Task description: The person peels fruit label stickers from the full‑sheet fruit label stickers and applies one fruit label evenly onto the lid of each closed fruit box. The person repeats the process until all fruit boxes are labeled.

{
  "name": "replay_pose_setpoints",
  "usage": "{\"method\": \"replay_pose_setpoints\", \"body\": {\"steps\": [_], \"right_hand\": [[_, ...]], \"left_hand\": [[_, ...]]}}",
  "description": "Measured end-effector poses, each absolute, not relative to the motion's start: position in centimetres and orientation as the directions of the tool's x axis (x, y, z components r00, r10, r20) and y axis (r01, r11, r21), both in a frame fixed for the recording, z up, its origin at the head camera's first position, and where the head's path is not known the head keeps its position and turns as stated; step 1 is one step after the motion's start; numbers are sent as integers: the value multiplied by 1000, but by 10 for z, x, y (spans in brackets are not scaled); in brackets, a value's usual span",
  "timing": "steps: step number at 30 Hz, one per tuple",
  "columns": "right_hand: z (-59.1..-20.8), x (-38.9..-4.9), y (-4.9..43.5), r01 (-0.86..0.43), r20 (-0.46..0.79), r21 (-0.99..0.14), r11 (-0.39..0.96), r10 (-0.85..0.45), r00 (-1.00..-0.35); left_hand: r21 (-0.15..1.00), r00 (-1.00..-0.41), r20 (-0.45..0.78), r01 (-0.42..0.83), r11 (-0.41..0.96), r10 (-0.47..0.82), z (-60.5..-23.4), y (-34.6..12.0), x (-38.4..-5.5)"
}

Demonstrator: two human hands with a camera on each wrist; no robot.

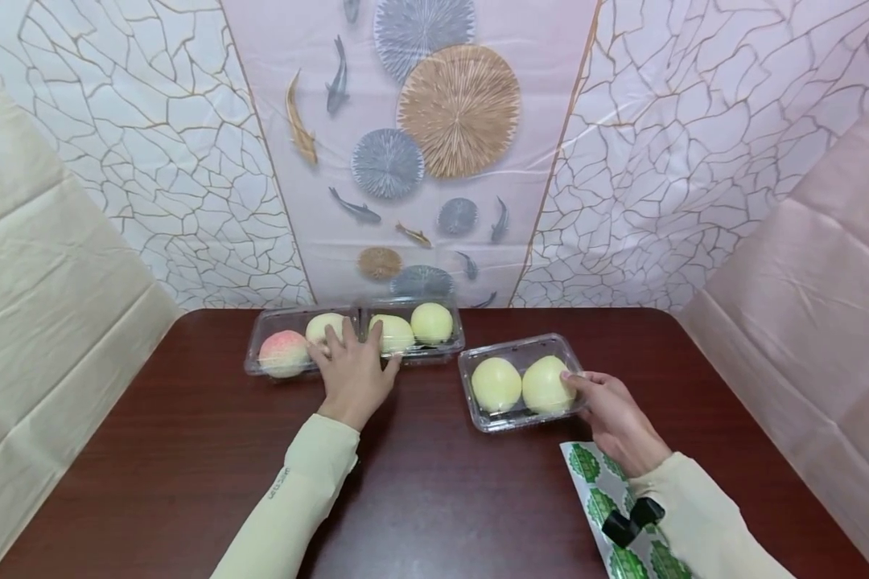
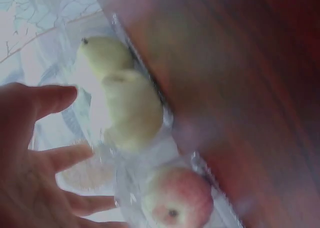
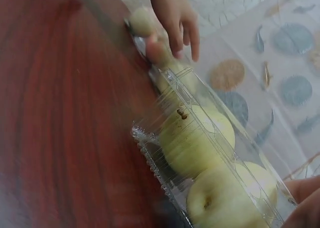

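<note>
My right hand [image 1: 611,414] pinches the right end of a clear plastic fruit box [image 1: 478,420], its thumb on top. Two pale yellow-green round fruits [image 1: 496,385] sit inside, and the box is tilted. My left hand [image 1: 353,371] reaches over the two other clear boxes at the back, its fingers spread; whether they touch the lids I cannot tell. The leftmost box [image 1: 262,323] contains a pink-red fruit [image 2: 179,198] and a pale one. Beside it, the middle box [image 1: 457,344] holds two pale yellow-green fruits [image 1: 431,323].
A sheet with green printed labels [image 1: 599,507] lies partly under my right forearm, with a black object [image 1: 633,521] above it near the wrist. The dark red-brown table [image 1: 434,482] ends at a patterned cloth backdrop [image 1: 420,233]; cream cloth walls [image 1: 51,322] flank both sides.
</note>
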State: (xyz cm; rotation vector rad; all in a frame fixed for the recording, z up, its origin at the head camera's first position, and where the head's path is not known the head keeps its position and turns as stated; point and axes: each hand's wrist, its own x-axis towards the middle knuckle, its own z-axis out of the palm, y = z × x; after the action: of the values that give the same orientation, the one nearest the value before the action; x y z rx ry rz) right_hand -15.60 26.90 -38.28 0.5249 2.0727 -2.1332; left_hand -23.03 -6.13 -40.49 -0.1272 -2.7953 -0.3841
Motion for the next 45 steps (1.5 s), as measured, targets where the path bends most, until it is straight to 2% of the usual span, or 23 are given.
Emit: {"method": "replay_pose_setpoints", "body": {"steps": [6, 9, 19, 29, 36, 45], "right_hand": [[-386, -140, 259, 352, -355, -935, -46, 122, -927], [-387, -133, 253, 355, -358, -934, -40, 105, -928], [-390, -114, 230, 362, -363, -932, -16, 59, -930], [-400, -95, 211, 370, -371, -928, 36, -24, -928], [-405, -88, 203, 362, -365, -928, 86, -21, -931], [-409, -83, 203, 365, -374, -926, 94, -106, -922]], "left_hand": [[221, -983, 175, 102, 970, 64, -402, -73, -223], [217, -986, 151, 109, 970, 77, -401, -79, -220], [209, -984, 164, 99, 973, 65, -392, -85, -208], [118, -982, 183, 65, 991, 42, -389, -87, -194], [34, -983, 185, 30, 999, 23, -393, -97, -186], [30, -985, 168, -31, 999, -36, -394, -112, -177]]}}
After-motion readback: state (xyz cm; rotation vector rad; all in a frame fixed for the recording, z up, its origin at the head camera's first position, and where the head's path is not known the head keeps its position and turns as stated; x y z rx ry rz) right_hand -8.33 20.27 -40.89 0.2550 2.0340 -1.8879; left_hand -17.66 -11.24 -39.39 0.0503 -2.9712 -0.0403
